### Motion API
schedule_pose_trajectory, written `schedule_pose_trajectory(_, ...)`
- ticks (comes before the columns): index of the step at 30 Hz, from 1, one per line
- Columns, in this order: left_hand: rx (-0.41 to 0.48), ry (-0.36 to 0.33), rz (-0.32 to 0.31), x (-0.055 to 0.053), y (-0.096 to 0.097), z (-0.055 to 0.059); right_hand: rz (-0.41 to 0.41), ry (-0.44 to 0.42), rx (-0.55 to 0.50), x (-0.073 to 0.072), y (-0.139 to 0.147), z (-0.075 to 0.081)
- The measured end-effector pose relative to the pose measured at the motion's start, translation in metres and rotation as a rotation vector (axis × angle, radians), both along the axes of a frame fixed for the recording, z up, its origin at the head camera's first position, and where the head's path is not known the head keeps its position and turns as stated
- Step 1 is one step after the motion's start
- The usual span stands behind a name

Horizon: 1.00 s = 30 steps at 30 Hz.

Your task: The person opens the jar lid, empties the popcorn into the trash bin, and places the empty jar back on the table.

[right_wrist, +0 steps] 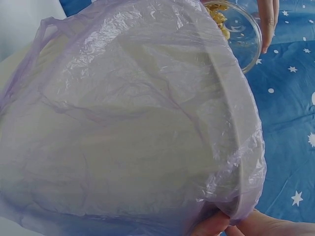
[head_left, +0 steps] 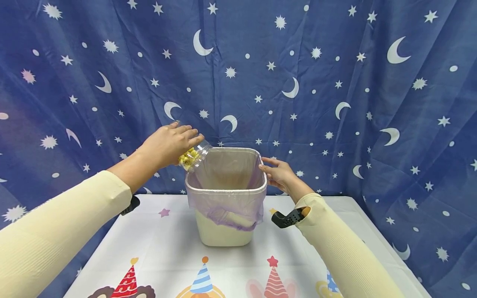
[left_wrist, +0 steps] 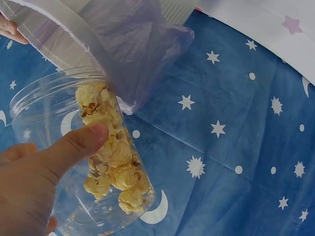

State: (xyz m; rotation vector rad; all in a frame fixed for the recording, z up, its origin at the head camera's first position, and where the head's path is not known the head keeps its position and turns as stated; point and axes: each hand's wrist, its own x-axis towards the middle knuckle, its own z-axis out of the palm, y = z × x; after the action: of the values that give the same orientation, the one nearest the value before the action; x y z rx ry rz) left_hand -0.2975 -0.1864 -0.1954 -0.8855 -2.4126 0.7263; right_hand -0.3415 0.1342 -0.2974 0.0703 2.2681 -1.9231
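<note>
Jar and lined wastebasket at a party-print table (head_left: 160, 236). The left hand (head_left: 167, 142) grips a clear plastic jar (head_left: 201, 155), its thumb on one side and its fingers on the other; the jar is tilted, its mouth toward the wastebasket (head_left: 223, 237), at the left part of the rim. Whether jar and rim touch cannot be told. Popcorn (left_wrist: 125, 174) lies along the jar's lower wall. The wastebasket stands upright, about midway between the table's left and right edges and nearer the far edge. A translucent purple liner (head_left: 223, 203) is folded outward over its rim. The right hand (head_left: 283, 176) pinches the right side of that rim, liner included. Beyond the far edge hangs a blue curtain (head_left: 246, 103) patterned with moons and stars.
</note>
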Motion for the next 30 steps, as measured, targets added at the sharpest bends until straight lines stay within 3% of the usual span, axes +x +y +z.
schedule_pose_trajectory(19,-0.01,0.02,-0.021,0.0022,0.0031,0.0022,-0.015,-0.004,0.01,0.0006,0.0001,0.0)
schedule_pose_trajectory(25,-0.045,0.018,-0.023,0.0019,0.0043,0.003,-0.013,0.0,0.008,0.0011,0.0009,-0.0002)
schedule_pose_trajectory(30,-0.11,0.056,-0.046,0.0016,0.0047,0.0023,-0.011,-0.002,0.008,0.0002,0.0008,-0.0012)
